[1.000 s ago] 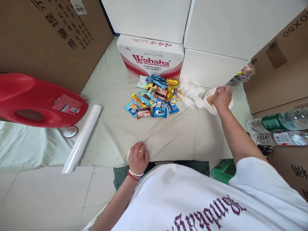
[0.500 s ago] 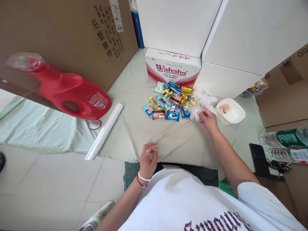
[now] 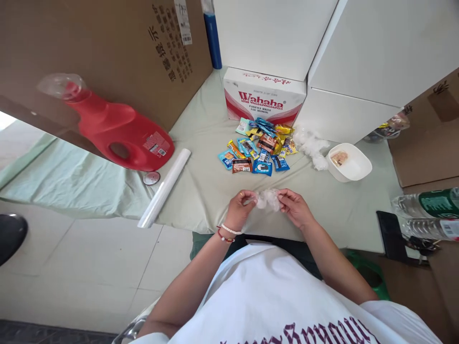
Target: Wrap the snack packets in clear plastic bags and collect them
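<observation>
A crumpled clear plastic bag (image 3: 267, 198) is stretched between my two hands, low over the front of the cloth-covered table. My left hand (image 3: 241, 210), with a ring and bracelets, pinches its left end. The fingertips of my right hand (image 3: 294, 207) grip the other end. Beyond the hands lies a heap of small wrapped snacks (image 3: 267, 142) in blue, yellow, brown and orange. More crumpled clear plastic (image 3: 312, 147) rests to the right of that heap. Beside it stands a white plastic bowl (image 3: 358, 165) with a small tan packet (image 3: 339, 158) in it.
A white and red Wahaba-style carton marked Wahaha (image 3: 264, 98) stands behind the snacks. On the left are a red jug (image 3: 125, 129), a white roll (image 3: 165, 188) and a small round lid (image 3: 151, 178). Two plastic bottles (image 3: 426, 205) and a black phone (image 3: 390, 234) lie at right.
My right hand has brought a piece of clear plastic from beside the snacks toward me. My left hand has moved up and right and now grips its other end. The view has shifted slightly.
</observation>
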{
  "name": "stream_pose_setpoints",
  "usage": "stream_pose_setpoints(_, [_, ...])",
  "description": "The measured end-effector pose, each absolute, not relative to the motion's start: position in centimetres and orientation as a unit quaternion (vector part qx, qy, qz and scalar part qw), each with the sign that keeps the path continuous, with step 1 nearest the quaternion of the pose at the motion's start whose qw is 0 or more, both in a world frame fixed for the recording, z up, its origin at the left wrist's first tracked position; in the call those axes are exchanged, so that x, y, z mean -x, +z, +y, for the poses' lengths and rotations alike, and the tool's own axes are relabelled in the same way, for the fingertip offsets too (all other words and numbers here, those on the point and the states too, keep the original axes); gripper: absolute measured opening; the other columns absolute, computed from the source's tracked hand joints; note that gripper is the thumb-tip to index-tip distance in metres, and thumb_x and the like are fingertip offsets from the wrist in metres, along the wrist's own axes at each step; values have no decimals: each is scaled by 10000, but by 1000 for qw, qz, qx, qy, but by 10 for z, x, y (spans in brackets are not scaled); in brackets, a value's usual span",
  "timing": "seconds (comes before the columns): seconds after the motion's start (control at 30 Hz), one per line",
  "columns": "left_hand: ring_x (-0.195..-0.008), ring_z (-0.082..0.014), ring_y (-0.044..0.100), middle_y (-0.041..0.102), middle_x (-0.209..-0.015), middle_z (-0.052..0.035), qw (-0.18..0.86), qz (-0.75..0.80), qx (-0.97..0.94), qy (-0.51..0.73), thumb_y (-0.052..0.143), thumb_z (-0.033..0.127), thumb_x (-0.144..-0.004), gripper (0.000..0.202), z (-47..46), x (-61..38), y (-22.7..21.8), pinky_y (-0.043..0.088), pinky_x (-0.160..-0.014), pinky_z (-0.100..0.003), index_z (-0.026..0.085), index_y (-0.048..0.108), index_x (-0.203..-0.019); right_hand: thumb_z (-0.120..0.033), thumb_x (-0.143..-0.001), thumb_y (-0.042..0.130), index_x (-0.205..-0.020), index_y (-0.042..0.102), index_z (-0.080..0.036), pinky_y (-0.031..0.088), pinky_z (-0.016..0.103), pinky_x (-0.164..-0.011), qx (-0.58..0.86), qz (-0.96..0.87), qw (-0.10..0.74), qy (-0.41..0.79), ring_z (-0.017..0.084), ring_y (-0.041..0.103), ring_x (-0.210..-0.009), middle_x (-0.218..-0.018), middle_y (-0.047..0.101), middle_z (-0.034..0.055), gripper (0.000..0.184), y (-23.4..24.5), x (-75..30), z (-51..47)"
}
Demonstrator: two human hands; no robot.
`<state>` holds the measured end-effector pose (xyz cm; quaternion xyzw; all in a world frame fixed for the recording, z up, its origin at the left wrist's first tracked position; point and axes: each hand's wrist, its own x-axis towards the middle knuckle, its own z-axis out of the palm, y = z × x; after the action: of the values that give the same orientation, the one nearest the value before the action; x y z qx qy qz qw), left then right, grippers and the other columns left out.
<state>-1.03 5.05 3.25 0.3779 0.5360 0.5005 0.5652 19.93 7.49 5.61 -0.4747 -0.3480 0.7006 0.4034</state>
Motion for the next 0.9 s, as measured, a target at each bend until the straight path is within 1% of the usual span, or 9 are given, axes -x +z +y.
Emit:
stream_pose_setpoints(0.13, [-703,-104,581,668,-778,16,593,519,-273,552,914,385,-615,366,52,31,31,496,-707,-257,181,669,-795,-485,-653,931,-849,759,-223,374,245,-531,504,-344,418,673,104,452,-583,-657,570,-31,370,54,-221,82])
stream_pose_setpoints(0.3, [-683,-81,584,648,-759,42,578,514,-193,603,973,343,-519,452,55,46,36,507,-650,-213,181,655,-796,-481,-660,923,-858,766,-228,418,261,-612,493,-345,435,670,117,490,-645,-719,587,-23,358,52,-230,78])
stream_pose_setpoints(0.47, [-523,-40,476,589,-672,71,587,527,-139,599,951,312,-576,428,68,57,43,401,-478,-161,189,606,-797,-513,-690,892,-854,761,-218,411,264,-623,514,-390,411,644,114,473,-659,-801,633,-5,361,45,-232,67])
stream_pose_setpoints(0.53, [-505,-40,474,602,-687,50,629,504,-111,581,917,344,-636,396,79,60,52,398,-463,-165,184,588,-789,-533,-698,881,-839,732,-216,389,259,-582,515,-374,397,662,107,436,-615,-744,593,-19,377,44,-230,61])
stream_pose_setpoints(0.57, [-545,-58,531,633,-735,20,652,484,-103,575,890,388,-677,385,85,60,57,434,-487,-176,182,593,-808,-544,-700,876,-835,716,-217,374,256,-559,512,-359,390,676,105,412,-590,-698,555,-31,388,43,-229,59])
stream_pose_setpoints(0.63, [-748,-135,672,690,-898,-45,676,449,-99,576,823,490,-754,396,94,55,69,544,-608,-233,187,609,-893,-561,-700,867,-834,687,-221,351,250,-528,510,-331,390,692,105,374,-564,-637,478,-52,407,42,-225,54])
stream_pose_setpoints(0.73, [-1018,-204,687,679,-1095,-44,620,497,-166,584,787,552,-781,430,94,35,81,600,-768,-327,239,584,-996,-581,-720,837,-857,668,-232,354,250,-528,528,-331,423,658,111,379,-572,-645,453,-54,411,39,-216,48])
stream_pose_setpoints(0.83, [-1002,-205,663,667,-1063,-37,565,580,-321,491,759,604,-791,445,76,3,77,574,-810,-354,237,575,-962,-596,-796,763,-896,672,-245,367,264,-552,548,-383,441,599,123,405,-587,-677,492,-43,376,33,-208,42])
stream_pose_setpoints(0.9, [-1009,-228,657,673,-1045,-61,539,601,-426,408,799,596,-745,476,63,-17,69,545,-904,-402,214,605,-953,-599,-841,717,-918,684,-245,369,274,-573,544,-435,426,578,130,419,-595,-677,512,-37,364,30,-203,38])
